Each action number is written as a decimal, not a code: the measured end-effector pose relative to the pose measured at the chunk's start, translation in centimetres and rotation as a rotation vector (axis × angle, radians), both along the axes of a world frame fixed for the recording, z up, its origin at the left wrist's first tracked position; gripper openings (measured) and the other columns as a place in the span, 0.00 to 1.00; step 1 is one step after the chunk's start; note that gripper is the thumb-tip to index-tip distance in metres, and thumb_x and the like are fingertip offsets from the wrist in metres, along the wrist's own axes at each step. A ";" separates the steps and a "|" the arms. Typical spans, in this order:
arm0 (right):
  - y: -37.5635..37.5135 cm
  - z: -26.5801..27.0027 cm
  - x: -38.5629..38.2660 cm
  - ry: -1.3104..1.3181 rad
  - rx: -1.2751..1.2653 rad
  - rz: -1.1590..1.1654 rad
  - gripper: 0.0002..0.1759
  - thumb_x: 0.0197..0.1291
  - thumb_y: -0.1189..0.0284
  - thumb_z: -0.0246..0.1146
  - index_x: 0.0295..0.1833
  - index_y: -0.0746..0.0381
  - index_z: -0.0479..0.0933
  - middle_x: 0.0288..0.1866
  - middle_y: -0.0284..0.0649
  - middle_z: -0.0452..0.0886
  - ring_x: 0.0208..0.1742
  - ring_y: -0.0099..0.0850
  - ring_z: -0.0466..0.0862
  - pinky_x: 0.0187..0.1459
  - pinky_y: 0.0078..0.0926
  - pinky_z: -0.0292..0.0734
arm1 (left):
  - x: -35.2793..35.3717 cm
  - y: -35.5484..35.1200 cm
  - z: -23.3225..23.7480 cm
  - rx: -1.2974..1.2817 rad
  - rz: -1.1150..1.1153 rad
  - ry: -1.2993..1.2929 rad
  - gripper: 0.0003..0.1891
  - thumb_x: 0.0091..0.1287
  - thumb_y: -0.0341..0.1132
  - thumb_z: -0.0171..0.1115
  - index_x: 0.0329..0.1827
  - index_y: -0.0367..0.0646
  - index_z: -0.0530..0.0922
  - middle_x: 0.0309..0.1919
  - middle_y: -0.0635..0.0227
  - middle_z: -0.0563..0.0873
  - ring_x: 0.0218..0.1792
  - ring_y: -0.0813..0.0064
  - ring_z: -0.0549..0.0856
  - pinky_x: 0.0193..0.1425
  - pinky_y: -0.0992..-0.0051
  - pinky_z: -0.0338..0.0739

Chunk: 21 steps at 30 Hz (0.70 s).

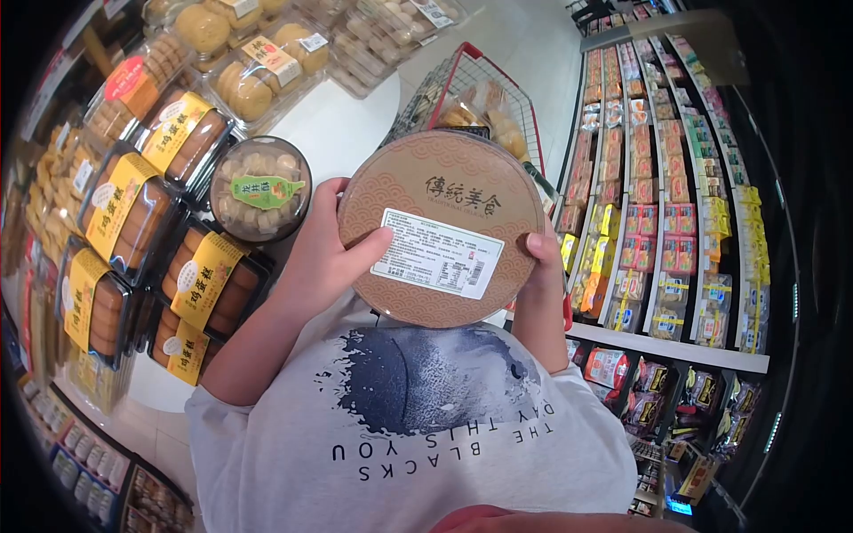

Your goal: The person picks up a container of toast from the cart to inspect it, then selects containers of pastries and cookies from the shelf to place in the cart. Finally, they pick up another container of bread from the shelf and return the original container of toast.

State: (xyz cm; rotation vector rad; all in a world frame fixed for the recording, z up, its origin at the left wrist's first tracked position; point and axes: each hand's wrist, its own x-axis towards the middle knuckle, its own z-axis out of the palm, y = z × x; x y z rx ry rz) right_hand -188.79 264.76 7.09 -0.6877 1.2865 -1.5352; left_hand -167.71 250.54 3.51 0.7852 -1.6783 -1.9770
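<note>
**Round tin held up, label facing you**

You held the round brown tin (442,191) before your chest. Your left hand (322,258) and right hand (544,275) were clamped on its opposite edges, the left thumb lying on the white label (437,253). It looked like a label check, and any further move called for a steady two-sided grip. Left of the tin, boxed cakes (133,222) crowded a white display table (338,133). Beyond the tin stood a shopping cart (484,93), and to its right ran stocked shelves (675,222).

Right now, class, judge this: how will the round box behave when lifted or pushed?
The round box looks stiff: its face shows no bend between left hand and right hand. Probably light, gripped only at its rim. On edge it might roll; flat, it would likely slide.
</note>
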 end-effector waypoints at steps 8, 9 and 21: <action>0.1 -0.2 -0.3 -0.022 0.003 0.012 0.49 0.40 0.58 0.67 0.64 0.72 0.55 0.56 0.48 0.70 0.55 0.33 0.74 0.54 0.27 0.71 | 0.0 0.0 0.1 -0.008 -0.008 -0.025 0.33 0.59 0.32 0.61 0.63 0.30 0.54 0.52 0.56 0.73 0.53 0.72 0.74 0.58 0.73 0.68; 0.0 -0.1 -0.2 -0.018 0.003 0.014 0.49 0.40 0.58 0.67 0.64 0.72 0.55 0.56 0.48 0.70 0.55 0.33 0.74 0.54 0.27 0.71 | 0.0 0.0 0.1 -0.012 -0.005 -0.025 0.33 0.59 0.32 0.61 0.63 0.30 0.54 0.52 0.56 0.73 0.53 0.72 0.74 0.58 0.73 0.68; -0.1 -0.2 -0.5 0.006 0.011 0.007 0.48 0.41 0.58 0.67 0.64 0.72 0.56 0.56 0.48 0.70 0.55 0.32 0.74 0.54 0.27 0.70 | -0.1 -0.1 -0.3 -0.027 0.009 -0.014 0.32 0.58 0.32 0.62 0.61 0.31 0.55 0.51 0.55 0.73 0.53 0.71 0.75 0.57 0.73 0.69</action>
